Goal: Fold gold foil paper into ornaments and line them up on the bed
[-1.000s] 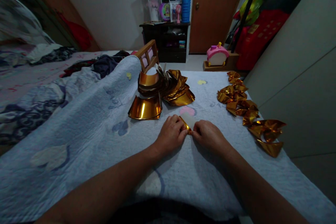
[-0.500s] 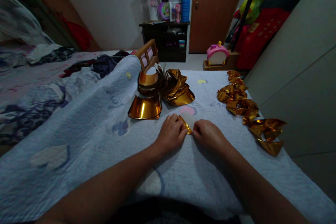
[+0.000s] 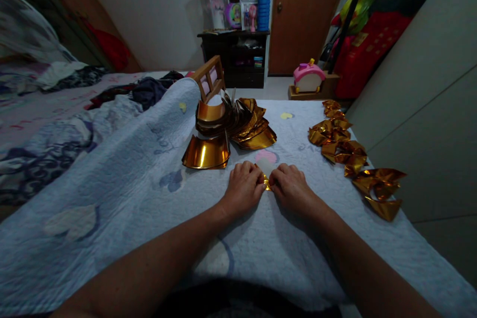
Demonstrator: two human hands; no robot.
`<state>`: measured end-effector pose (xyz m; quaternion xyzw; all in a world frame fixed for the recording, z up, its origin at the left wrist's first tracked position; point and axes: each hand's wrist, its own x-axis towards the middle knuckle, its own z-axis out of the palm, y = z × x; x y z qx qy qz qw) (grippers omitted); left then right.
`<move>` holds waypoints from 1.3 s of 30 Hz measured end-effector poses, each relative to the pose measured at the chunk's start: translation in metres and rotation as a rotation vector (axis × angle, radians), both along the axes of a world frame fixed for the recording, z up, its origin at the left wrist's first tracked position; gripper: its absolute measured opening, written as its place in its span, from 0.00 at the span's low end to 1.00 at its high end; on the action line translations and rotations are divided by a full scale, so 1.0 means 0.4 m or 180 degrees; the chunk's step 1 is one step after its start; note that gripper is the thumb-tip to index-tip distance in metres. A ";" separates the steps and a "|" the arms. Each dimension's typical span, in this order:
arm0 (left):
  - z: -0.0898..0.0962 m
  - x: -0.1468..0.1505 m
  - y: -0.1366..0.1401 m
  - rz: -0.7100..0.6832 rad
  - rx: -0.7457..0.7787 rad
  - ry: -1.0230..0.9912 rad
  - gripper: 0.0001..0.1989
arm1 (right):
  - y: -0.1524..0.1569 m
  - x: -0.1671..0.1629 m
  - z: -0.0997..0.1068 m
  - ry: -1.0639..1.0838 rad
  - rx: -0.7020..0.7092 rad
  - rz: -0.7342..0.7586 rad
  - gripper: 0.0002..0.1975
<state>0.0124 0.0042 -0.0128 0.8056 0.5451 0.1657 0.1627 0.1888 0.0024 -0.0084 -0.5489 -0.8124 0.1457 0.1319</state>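
Foil (image 3: 267, 185), seemingly pinched, left hand (image 3: 244, 184), right hand (image 3: 292, 188)

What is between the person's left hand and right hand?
In the head camera's view, a small bit of shiny gold paper shows in the narrow gap between the left hand and the right hand.

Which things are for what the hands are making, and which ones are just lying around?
Seem to belong:
- small gold piece, at the fingers of the left hand and right hand
- gold sheets, piled beyond the hands
- folded gold pieces, on the right

Probably just lying about:
- pink toy, near the door
- dark cloth, on the left
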 end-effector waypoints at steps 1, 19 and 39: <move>0.001 0.000 0.000 -0.0007 -0.0003 0.0021 0.04 | 0.000 -0.001 0.000 -0.0050 -0.0011 -0.0009 0.07; 0.010 -0.008 0.005 -0.0152 -0.0186 0.0121 0.04 | -0.012 -0.021 0.000 -0.0527 0.0415 -0.0372 0.13; 0.007 -0.012 0.004 -0.0170 -0.0132 -0.0035 0.05 | 0.004 0.020 -0.008 -0.0129 0.0134 -0.0166 0.24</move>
